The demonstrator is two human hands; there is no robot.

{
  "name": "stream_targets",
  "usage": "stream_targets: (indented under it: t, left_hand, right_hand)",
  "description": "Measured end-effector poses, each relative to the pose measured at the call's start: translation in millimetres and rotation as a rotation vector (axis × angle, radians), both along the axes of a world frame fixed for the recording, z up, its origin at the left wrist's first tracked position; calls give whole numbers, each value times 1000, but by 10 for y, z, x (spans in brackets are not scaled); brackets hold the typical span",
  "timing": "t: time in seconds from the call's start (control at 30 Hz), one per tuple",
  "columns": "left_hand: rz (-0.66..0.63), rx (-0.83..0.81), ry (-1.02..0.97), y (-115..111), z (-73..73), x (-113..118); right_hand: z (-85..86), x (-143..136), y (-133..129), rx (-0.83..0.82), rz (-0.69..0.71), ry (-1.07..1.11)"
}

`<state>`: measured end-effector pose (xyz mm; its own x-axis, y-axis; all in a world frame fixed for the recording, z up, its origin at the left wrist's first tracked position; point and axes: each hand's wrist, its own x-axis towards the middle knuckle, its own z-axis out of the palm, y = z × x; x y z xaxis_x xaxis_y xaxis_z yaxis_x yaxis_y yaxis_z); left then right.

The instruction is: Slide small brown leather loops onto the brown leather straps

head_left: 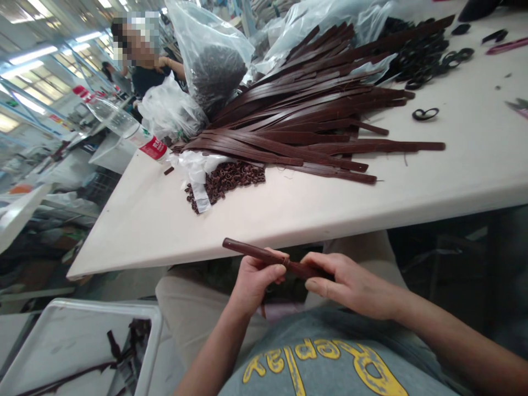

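A dark brown leather strap (251, 250) is held above my lap, just off the table's front edge. My left hand (262, 275) pinches it near its middle, thumb on top, beside a small brown loop (286, 262) around the strap. Closed over the strap's right part is my right hand (338, 280), its thumb and fingers wrapped round it. The strap's left end sticks out past my left hand; its right end is hidden under my right hand. On the table lies a heap of similar brown straps (280, 126), with a pile of small brown loops (237, 179) in front.
The white table (322, 201) fills the middle. A plastic bottle (124, 124) and filled plastic bags (214, 60) stand at its left back. Black loops (424, 55) and scissors (517, 104) lie right. A white tray (154, 335) holds straps lower left. Another person (144, 71) is behind.
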<state>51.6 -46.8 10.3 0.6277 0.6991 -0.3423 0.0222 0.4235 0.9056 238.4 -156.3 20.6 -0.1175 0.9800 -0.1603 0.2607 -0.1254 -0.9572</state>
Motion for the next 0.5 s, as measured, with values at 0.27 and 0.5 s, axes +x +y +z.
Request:
stream_targets:
  t: [0.27,0.5]
  left_hand:
    - [128,-65,-84,36,24,-33]
    - [-53,12,-190,-40,11,56]
  right_hand:
    - [-152,59,-202,-321,14,464]
    - [191,31,-11,153,-209,294]
